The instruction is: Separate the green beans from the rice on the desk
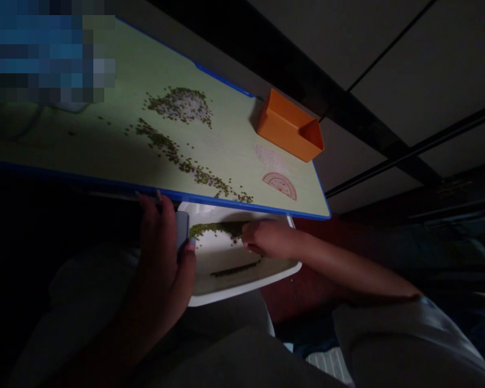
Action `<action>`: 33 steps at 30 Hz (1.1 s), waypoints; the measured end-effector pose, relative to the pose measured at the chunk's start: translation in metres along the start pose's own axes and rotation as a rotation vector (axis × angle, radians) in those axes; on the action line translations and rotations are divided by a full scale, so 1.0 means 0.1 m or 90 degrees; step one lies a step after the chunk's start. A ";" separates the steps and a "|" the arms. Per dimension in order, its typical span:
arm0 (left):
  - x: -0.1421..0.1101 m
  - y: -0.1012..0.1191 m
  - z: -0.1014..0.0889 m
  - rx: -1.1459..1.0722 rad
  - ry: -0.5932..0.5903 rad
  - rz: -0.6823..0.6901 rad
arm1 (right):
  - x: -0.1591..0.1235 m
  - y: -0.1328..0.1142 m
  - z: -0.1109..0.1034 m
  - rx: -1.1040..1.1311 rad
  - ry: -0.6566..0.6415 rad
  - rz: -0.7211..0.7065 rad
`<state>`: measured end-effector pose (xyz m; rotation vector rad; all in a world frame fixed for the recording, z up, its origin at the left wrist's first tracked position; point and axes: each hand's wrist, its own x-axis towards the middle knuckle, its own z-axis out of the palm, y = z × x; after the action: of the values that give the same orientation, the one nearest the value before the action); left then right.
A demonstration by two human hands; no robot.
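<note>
A white plastic tray [222, 293] is tucked partly under the table's near edge, with green mung beans [210, 227] in a band along its far side. My left hand [165, 250] grips the tray's left end, thumb near the inside and fingers close to the table edge. Inside the tray, at the right, my right hand [267, 238] has its fingers closed low against the beans; whatever they hold is hidden. A thin dark line of small bits [236, 268] lies nearer the tray's front wall.
The pale table [234, 153] has a blue rim. On it are a pile of beans mixed with white grains [186, 105], a trail of beans [194, 170], a few white grains [269, 156], a printed protractor [280, 185] and an orange box [286, 129]. The upper left is pixelated.
</note>
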<state>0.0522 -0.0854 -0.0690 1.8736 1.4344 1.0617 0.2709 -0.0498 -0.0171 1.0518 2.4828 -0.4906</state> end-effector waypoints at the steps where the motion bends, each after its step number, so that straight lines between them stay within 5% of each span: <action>1: 0.00 0.00 0.00 0.002 -0.001 0.004 | 0.06 0.02 0.08 -0.030 -0.026 0.018; 10: 0.02 0.04 -0.02 -0.012 -0.015 -0.008 | 0.35 0.00 0.42 -0.045 -0.085 0.050; 33: 0.01 0.02 -0.02 -0.010 -0.011 0.001 | 0.42 0.00 0.42 -0.016 -0.090 0.112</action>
<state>0.0519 -0.0846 -0.0664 1.8691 1.4109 1.0522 0.2533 -0.0444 -0.0735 1.1711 2.2442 -0.4610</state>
